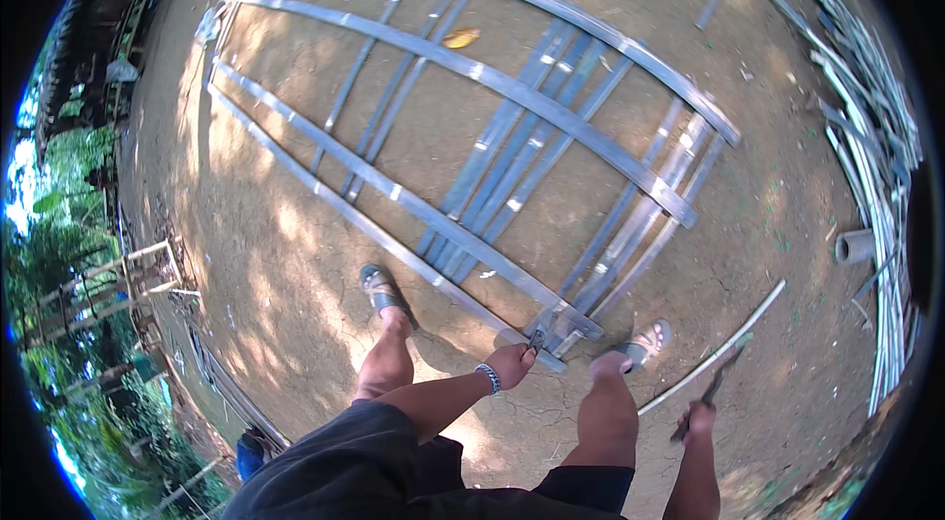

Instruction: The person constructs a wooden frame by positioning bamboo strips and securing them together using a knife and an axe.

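Left hand [512, 366]: fist closed on a small dark object [537, 339], exact kind unclear, at the near corner of a long grey lattice of flat strips [566, 118].
Right hand [700, 420]: gripping a long, dark, blade-like tool [726, 372], apart from that corner; the left is nearer.
Lattice: flat on the brown earth yard [768, 254], just ahead of the left hand, long axis running away far-left.
Yard's right edge: pale, slender poles [874, 116] heaped beside a short grey pipe [854, 246].
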{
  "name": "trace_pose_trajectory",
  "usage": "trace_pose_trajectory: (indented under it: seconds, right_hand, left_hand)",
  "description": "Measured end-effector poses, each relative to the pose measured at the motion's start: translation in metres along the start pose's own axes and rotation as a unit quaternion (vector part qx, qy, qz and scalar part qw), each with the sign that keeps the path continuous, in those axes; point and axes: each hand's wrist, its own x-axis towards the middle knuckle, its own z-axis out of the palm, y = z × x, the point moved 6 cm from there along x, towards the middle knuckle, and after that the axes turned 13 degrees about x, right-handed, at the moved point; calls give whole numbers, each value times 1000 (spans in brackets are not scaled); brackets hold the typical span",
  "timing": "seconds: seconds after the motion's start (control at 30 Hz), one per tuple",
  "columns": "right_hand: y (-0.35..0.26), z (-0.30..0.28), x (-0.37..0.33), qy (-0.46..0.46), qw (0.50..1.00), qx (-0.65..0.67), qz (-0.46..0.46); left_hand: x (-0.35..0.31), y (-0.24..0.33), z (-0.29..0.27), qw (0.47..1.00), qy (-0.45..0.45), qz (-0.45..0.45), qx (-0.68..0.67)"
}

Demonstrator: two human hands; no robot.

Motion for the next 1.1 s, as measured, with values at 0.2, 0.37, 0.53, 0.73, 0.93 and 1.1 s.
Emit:
trace_pose_trajectory:
  seconds: [0.2, 0.37, 0.53, 0.73, 0.93, 1.1]
  right_hand:
    - [158, -41, -277, 134, 981, -111, 87]
    - [219, 98, -355, 21, 979, -162, 121]
    - [242, 277, -386, -193, 950, -150, 195]
    - [225, 476, -507, -256, 938, -226, -49]
    - [259, 566, -589, -213, 901, -322, -197]
    - [360, 603, -570, -135, 969, -186, -90]
  left_hand:
    - [-115, -272, -166, 976, 109, -158, -104]
    - [-245, -485, -324, 962, 185, -194, -55]
    - [-419, -686, -317, 915, 22, -395, 80]
    - [-526, -810, -278, 871, 59, -478, 95]
    - [-472, -807, -468, 876, 295, -375, 71]
    - [-362, -798, -604, 919, 320, -209, 96]
